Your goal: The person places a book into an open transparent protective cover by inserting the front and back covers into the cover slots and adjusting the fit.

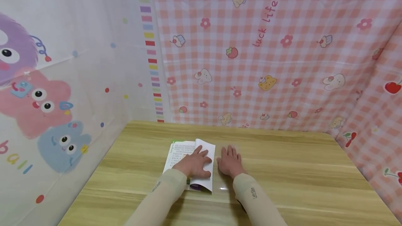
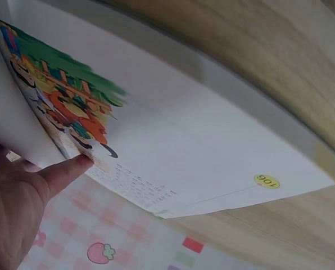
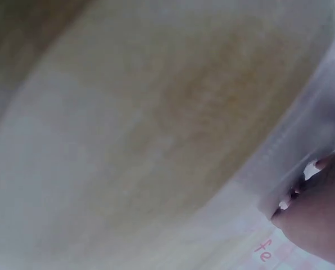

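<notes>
An open book (image 1: 179, 149) with printed text lies on the wooden table, its right-hand white page (image 1: 207, 149) curving up along the near edge. Over that page my left hand (image 1: 195, 165) rests with its fingers spread. In the left wrist view, a finger touches the printed page (image 2: 173, 135) beside a colourful picture, with the number 106 in a yellow oval near the corner. Just right of the book, my right hand (image 1: 230, 162) lies palm down, fingers straight, on a clear plastic sheet (image 1: 223, 188). That sheet blurs across most of the right wrist view.
The wood-grain table (image 1: 292, 177) stretches out on both sides of the book. Behind it hangs a pink checked cloth (image 1: 260, 62), and a white cartoon-print cloth (image 1: 103, 69) covers the left side.
</notes>
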`<state>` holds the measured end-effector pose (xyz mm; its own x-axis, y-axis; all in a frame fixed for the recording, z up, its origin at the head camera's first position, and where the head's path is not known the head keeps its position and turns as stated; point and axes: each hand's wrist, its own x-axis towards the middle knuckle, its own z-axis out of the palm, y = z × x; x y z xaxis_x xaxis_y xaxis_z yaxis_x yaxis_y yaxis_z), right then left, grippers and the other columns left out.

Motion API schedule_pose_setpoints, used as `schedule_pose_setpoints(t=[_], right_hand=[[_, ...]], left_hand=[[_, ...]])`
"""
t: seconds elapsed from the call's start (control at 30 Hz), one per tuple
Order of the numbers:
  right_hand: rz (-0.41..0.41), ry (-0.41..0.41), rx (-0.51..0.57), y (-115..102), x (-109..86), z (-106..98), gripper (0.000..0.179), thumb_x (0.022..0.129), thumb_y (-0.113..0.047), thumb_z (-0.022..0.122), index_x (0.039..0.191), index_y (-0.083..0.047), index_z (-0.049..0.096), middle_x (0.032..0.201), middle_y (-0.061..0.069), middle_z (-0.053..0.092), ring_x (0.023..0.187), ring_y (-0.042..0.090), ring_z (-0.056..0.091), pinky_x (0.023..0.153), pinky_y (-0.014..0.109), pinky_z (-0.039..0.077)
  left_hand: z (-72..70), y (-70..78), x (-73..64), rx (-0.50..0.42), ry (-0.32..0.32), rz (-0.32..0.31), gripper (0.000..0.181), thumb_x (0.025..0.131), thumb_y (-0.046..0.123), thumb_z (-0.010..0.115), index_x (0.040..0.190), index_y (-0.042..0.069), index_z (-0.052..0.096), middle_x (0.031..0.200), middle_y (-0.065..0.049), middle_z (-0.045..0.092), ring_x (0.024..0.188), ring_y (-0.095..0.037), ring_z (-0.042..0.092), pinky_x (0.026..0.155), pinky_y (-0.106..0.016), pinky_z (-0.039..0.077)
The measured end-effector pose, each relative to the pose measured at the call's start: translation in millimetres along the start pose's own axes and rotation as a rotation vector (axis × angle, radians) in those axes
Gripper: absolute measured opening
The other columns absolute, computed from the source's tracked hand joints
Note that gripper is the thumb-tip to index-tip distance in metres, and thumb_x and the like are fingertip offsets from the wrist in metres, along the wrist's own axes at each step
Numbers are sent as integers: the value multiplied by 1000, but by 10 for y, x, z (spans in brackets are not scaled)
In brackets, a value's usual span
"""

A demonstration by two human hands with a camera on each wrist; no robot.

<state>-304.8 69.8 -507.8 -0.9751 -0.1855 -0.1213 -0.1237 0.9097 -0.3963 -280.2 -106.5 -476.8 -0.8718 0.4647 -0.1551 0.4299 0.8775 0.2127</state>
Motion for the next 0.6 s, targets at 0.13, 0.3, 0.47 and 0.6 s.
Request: schedule_pose_setpoints(t=[0.13, 0.3, 0.47, 0.6], right_hand=[[-7, -10, -28, -1, -8, -26, 56, 105, -25, 42, 152, 4, 32, 158, 31, 18, 147, 44, 13, 116, 60, 12], [-15, -6, -28, 7, -8, -47, 54, 105, -23, 42, 151, 3, 34, 158, 31, 19, 146, 45, 16, 116, 61, 13], [-23, -8, -15, -9, -28, -87, 51, 105, -21, 39, 150, 3, 35, 157, 31, 20, 146, 45, 17, 115, 61, 14], [-19, -6, 12, -19, -40, -118, 50, 105, -20, 36, 150, 3, 37, 158, 30, 21, 146, 45, 17, 115, 61, 14]], left_hand=[[-3, 2, 1, 2, -3, 3, 55, 83, 47, 66, 133, 23, 63, 156, -3, 39, 150, -27, 17, 101, -68, 37], [13, -14, 10, 13, 0, 10, 54, 83, 48, 65, 132, 25, 64, 156, -2, 39, 150, -26, 17, 100, -67, 38], [15, -13, 15, 25, 1, 9, 54, 83, 48, 64, 132, 26, 64, 156, 0, 40, 150, -26, 17, 99, -66, 39], [3, 6, 15, 28, -2, 7, 54, 83, 48, 64, 133, 26, 64, 156, 0, 39, 150, -25, 17, 99, -68, 38]])
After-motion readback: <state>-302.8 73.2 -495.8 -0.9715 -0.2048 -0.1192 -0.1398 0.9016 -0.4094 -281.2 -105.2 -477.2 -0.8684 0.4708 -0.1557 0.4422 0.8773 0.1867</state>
